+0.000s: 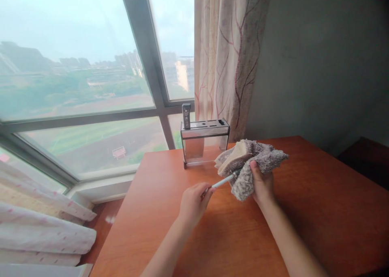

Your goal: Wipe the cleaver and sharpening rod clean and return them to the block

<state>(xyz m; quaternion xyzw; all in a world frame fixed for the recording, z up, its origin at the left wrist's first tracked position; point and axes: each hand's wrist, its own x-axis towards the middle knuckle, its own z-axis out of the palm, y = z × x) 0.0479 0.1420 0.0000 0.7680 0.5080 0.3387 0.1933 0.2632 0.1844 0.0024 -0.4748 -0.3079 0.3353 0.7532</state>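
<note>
My left hand (195, 200) is closed around the near end of a slim pale stick-like tool (223, 182), pinching it between thumb and fingers. The tool slants up to the right, and its darker far end goes into a fuzzy grey-beige cloth (258, 163). What that end looks like inside the folds is hidden. On the cloth's right side, my right hand (263, 183) grips it with the thumb on top, the other fingers mostly out of sight behind. Both hands and the cloth are held above the wooden table (164, 212).
A clear-sided knife block (205, 143) with a dark-handled knife (186, 117) in it stands at the table's back edge. Behind it hang a patterned curtain (231, 58) and a large window (91, 82). More curtain fabric (39, 228) lies at lower left.
</note>
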